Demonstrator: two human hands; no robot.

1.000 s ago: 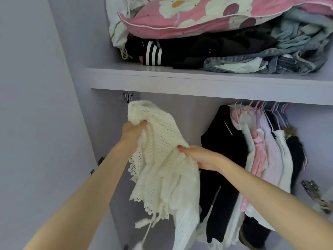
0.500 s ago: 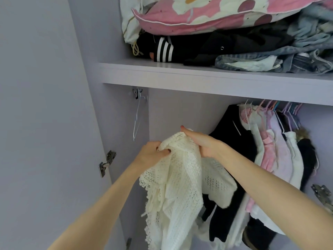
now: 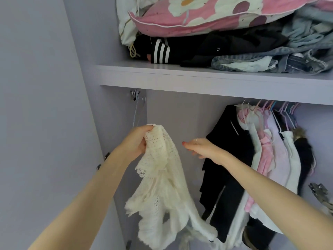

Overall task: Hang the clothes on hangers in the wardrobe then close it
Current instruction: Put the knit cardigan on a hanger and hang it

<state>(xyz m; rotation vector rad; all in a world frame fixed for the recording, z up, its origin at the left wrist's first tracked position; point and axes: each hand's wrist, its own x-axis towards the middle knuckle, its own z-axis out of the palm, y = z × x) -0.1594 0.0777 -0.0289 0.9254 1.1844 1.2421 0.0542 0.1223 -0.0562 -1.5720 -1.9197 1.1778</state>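
The person's left hand (image 3: pixel 137 141) is bunched tight round the top edge of a cream openwork knitted top w/ scalloped lace trim (image 3: pixel 162 181), gripping it by a fistful so the rest dangles loose and crumpled below, down in front of the wardrobe's lower section. It's held high, I'd guess so the garment drops under its own weight and the neck or shoulder can be found. The right hand (image 3: pixel 200 147) is off the fabric, fingers stretched out and relaxed, holding nothing, hovering just right of the top, between it and a black hanging garment (image 3: pixel 228 159). Just above the left hand a thin pale wire hanger (image 3: pixel 137 112) hangs from a metal bracket (image 3: pixel 134 94) at the left end, under the lilac wardrobe shelf (image 3: pixel 198 82); looks empty, and probably that's the one meant for this top. Can't tell whether the knit touches it at all. The row of pink, white and black clothes on hangers (image 3: pixel 273 145) is pushed to the right, leaving a gap on the left, handy room for one more. Up on the shelf sits a pink floral pillow (image 3: pixel 207 13) over folded dark clothes and denim (image 3: pixel 252 56). Top's not on a hanger yet, and the wardrobe's open: an open-door hinge (image 3: pixel 319 193) shows lower right.
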